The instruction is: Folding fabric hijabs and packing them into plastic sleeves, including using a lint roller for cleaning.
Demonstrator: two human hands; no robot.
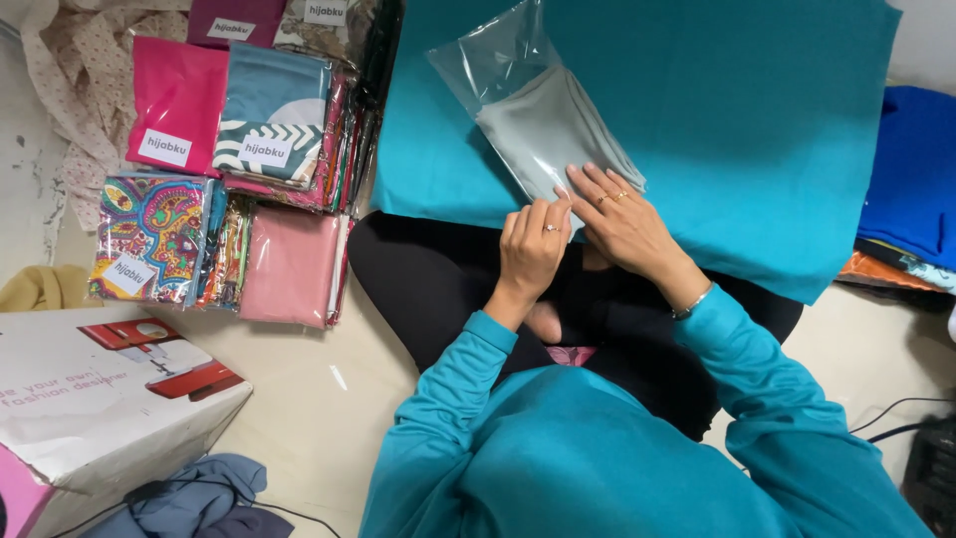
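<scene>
Person seated on the floor (329, 399), legs crossed, teal sleeves visible. A folded grey cloth (546, 134) sits partly inside a clear plastic bag (493, 55); the bag lies on a spread teal fabric (757, 130) that covers the floor ahead of the knees, the bag's open end toward the person. The left hand (531, 251) pinches the near edge of the bag, fingers curled narrow around the plastic, a ring on one finger. The right hand (622, 224) lies flat on the near corner of the grey cloth, fingers extended and close together, pressing down rather than gripping; two rings and a wrist bracelet are visible. The two hands are just beside each other. At the floor's far left side stand stacks of packed cloths (234, 169) in pink, patterned and teal wrappers. A white cardboard box (100, 408) rests at the near left corner, with a blue-grey garment (189, 498) beside it. Folded blue fabric (911, 169) lies at the right edge.
</scene>
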